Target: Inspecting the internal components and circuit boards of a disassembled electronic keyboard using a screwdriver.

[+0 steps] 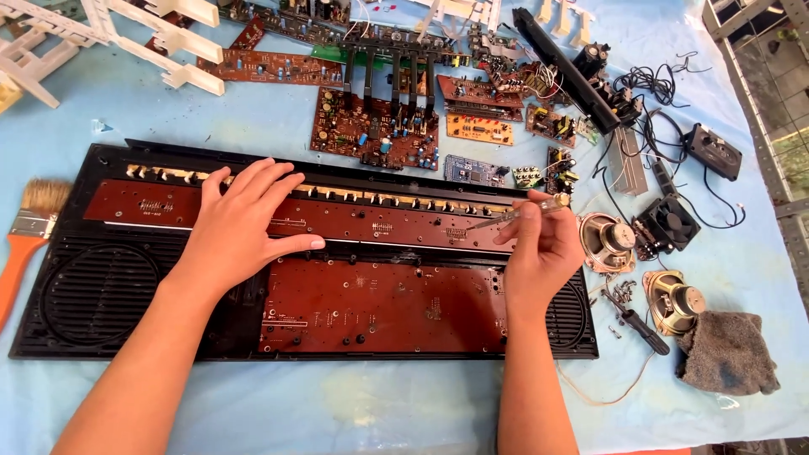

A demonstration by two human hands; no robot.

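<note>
1. Under the left hand [240, 223]: reddish-brown circuit board [379, 303] in a black case [93, 295] with slotted grilles.
2. Left of it: orange-handled brush [25, 236].
3. Right of the right hand [539, 253]: grey rag [726, 354].
4. Light blue table [379, 404].

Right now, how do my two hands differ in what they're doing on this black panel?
The left hand lies flat, fingers spread, on the long brown circuit board; the right hand is curled around a clear-handled screwdriver whose tip meets that board. The left holds nothing. Both are over the black panel.

Your left hand [240, 223] is lying flat on the casing [93, 295], your right hand [539, 248] resting at its right end. A paintbrush [29, 232] is lying left of it, loose speakers [640, 261] right, circuit boards [375, 126] behind.
</note>
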